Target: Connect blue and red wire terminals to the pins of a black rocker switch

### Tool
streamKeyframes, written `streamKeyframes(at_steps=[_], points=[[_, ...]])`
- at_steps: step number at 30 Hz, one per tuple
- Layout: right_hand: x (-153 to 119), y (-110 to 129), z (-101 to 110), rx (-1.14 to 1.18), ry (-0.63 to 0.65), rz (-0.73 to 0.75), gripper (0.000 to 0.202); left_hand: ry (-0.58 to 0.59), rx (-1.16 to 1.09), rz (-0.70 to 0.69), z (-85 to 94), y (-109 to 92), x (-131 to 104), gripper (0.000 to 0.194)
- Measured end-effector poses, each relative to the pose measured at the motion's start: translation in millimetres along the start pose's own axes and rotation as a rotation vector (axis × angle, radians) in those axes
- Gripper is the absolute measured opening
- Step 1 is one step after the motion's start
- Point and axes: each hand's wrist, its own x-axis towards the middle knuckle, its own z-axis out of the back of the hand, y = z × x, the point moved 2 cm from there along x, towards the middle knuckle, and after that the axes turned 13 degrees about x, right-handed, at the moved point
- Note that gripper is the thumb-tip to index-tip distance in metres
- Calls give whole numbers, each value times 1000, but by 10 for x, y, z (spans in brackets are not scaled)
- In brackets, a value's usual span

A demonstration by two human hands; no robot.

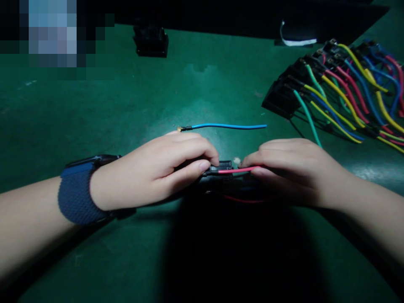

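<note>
My left hand [176, 166], with a dark blue watch band on its wrist, is closed on a black plastic socket housing [225, 165], most of it hidden by fingers and shadow. A red wire [235, 171] runs from a dark sleeved end at the housing across to the right. My right hand [287, 166] pinches that wire between thumb and forefinger. Just beyond both hands lies a loose blue wire [227, 126] with a brass terminal at its left end. Below the housing a second red wire [243, 199] shows dimly in shadow.
At the right is a cluster of black sockets [280, 99] with yellow, green, red and blue wires. One black socket [151, 41] stands at the back left. A white strip [298, 42] lies near the dark back edge. The green work surface [94, 109] lies under everything.
</note>
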Motion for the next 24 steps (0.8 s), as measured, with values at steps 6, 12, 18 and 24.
streamKeyframes(at_steps=[6,12,18,24], points=[[4,-5,-7,1,-8,-1,21,-9,7,-8,9,-8,8,19],[4,-13,-14,4,-14,15,20,-15,2,-16,7,-20,4,19],[-2,-11,-7,11,-14,15,20,-15,2,-17,12,-14,2,19],[-1,-19,-16,-3,-10,15,21,-8,8,-16,15,-7,-3,19]])
